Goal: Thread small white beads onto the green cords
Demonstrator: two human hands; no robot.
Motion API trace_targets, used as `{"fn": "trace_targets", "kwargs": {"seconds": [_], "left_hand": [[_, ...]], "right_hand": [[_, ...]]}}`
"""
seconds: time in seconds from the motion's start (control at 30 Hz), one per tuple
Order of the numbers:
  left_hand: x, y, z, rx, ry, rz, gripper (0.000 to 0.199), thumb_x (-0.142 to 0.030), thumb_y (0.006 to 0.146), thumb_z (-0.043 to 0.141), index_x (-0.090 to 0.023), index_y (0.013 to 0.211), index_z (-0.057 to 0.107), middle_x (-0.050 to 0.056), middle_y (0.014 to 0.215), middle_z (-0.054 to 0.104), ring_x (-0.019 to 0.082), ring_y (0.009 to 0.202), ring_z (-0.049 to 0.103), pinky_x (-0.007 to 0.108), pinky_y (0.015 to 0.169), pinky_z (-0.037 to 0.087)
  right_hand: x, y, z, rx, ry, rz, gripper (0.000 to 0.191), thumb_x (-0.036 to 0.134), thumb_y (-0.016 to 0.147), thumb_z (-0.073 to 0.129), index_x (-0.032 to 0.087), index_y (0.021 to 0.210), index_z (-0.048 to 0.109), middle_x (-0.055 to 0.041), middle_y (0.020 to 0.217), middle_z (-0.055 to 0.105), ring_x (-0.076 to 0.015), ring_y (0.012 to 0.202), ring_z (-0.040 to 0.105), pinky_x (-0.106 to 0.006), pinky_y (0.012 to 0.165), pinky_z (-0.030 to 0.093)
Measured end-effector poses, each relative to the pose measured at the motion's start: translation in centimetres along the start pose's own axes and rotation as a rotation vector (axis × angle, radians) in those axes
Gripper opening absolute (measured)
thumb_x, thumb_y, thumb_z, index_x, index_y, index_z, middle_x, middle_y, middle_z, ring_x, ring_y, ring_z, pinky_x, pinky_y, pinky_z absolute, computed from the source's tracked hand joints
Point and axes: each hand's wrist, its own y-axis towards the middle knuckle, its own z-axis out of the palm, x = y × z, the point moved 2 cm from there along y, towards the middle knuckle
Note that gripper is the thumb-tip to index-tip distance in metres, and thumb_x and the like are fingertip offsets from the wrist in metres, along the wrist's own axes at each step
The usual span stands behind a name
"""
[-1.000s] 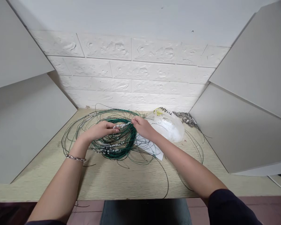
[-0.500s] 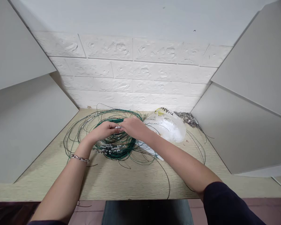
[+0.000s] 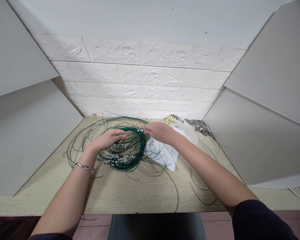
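A loose coil of thin green cord (image 3: 137, 158) lies on the table, with several small white and clear beads (image 3: 120, 161) threaded along its front. Above the coil's left side, my left hand (image 3: 114, 137) is closed in a pinch; a strand of cord runs at its fingertips. My right hand (image 3: 160, 130) is at the coil's right rear, fingers closed together on a beaded strand, with a few white beads (image 3: 140, 130) showing just left of the fingertips. The fingers hide the exact grip of both hands.
Behind my right wrist lies a white plastic bag (image 3: 191, 130) with printed letters, and a sheet of paper (image 3: 162, 153) under stray cord ends. A heap of dark glittery bits (image 3: 200, 126) sits at the back right. Grey panels (image 3: 32, 133) and a white brick-pattern wall (image 3: 130, 75) enclose the table.
My right hand has moved to the right, away from my left hand, with beads at its fingertips. More of the paper now shows. My left hand has barely moved.
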Motion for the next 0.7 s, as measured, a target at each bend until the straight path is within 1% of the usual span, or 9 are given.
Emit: {"fn": "trace_targets", "kwargs": {"seconds": [0.1,0.27,0.37,0.47,0.53,0.6,0.67,0.7], "left_hand": [[-0.4,0.5,0.9,-0.044,0.024,0.013,0.035,-0.046,0.079,0.038,-0.017,0.077,0.058,-0.001,0.069,0.056,0.012,0.063,0.048,0.021,0.059,0.04],[-0.6,0.9,1.3,-0.152,0.188,0.035,0.038,-0.047,0.081,0.034,-0.017,0.078,0.057,0.001,0.073,0.057,0.014,0.068,0.049,0.023,0.062,0.039],[-0.1,1.0,1.2,-0.154,0.232,0.038,0.039,-0.047,0.082,0.032,-0.016,0.077,0.057,0.001,0.072,0.058,0.016,0.069,0.051,0.024,0.063,0.04],[0.1,1.3,1.5,-0.124,0.249,0.036,0.04,-0.047,0.082,0.031,-0.016,0.078,0.057,0.002,0.073,0.061,0.017,0.071,0.054,0.026,0.066,0.041],[0.0,1.4,1.8,-0.121,0.271,0.025,0.041,-0.046,0.082,0.031,-0.017,0.084,0.059,0.003,0.08,0.063,0.018,0.076,0.056,0.027,0.07,0.042],[-0.3,1.5,2.2,-0.14,0.324,-0.007,0.041,-0.046,0.082,0.03,-0.018,0.095,0.058,0.004,0.087,0.065,0.02,0.08,0.058,0.028,0.072,0.042],[-0.6,1.5,2.4,-0.161,0.412,-0.042,0.043,-0.046,0.083,0.028,-0.02,0.103,0.055,0.006,0.085,0.065,0.022,0.08,0.059,0.029,0.07,0.042],[-0.7,1.5,2.5,-0.164,0.459,-0.053,0.043,-0.046,0.084,0.027,-0.02,0.103,0.055,0.006,0.083,0.065,0.022,0.078,0.059,0.03,0.068,0.041]], "right_hand": [[-0.7,-0.8,0.4,0.004,-0.031,0.057,0.019,0.027,0.089,0.037,0.018,0.084,0.053,-0.0051,0.085,0.062,-0.016,0.078,0.056,-0.024,0.056,0.031],[-2.3,-1.7,1.1,0.011,-0.04,0.1,0.02,0.029,0.089,0.035,0.019,0.085,0.052,-0.0046,0.085,0.061,-0.0166,0.078,0.056,-0.024,0.055,0.032],[-3.7,-2.9,1.4,0.002,0.018,0.147,0.021,0.03,0.089,0.034,0.02,0.086,0.052,-0.0034,0.085,0.061,-0.016,0.08,0.055,-0.024,0.059,0.034],[-4.8,-4.3,1.7,-0.007,0.074,0.182,0.022,0.032,0.089,0.034,0.021,0.086,0.053,-0.0027,0.086,0.061,-0.0154,0.081,0.055,-0.025,0.065,0.036],[-5.3,-5.1,1.8,-0.011,0.081,0.206,0.023,0.032,0.089,0.034,0.021,0.087,0.054,-0.0027,0.087,0.061,-0.0152,0.081,0.055,-0.025,0.067,0.037],[-5.6,-5.5,1.6,-0.025,0.062,0.233,0.024,0.032,0.089,0.034,0.021,0.089,0.055,-0.0033,0.089,0.061,-0.0155,0.082,0.055,-0.025,0.068,0.037],[-5.7,-5.6,1.3,-0.056,0.055,0.253,0.024,0.032,0.089,0.035,0.021,0.089,0.055,-0.0044,0.091,0.061,-0.016,0.083,0.054,-0.026,0.069,0.037],[-5.8,-5.6,1.1,-0.075,0.078,0.254,0.023,0.032,0.088,0.036,0.021,0.089,0.056,-0.0047,0.091,0.061,-0.0161,0.083,0.054,-0.026,0.07,0.037]]}}
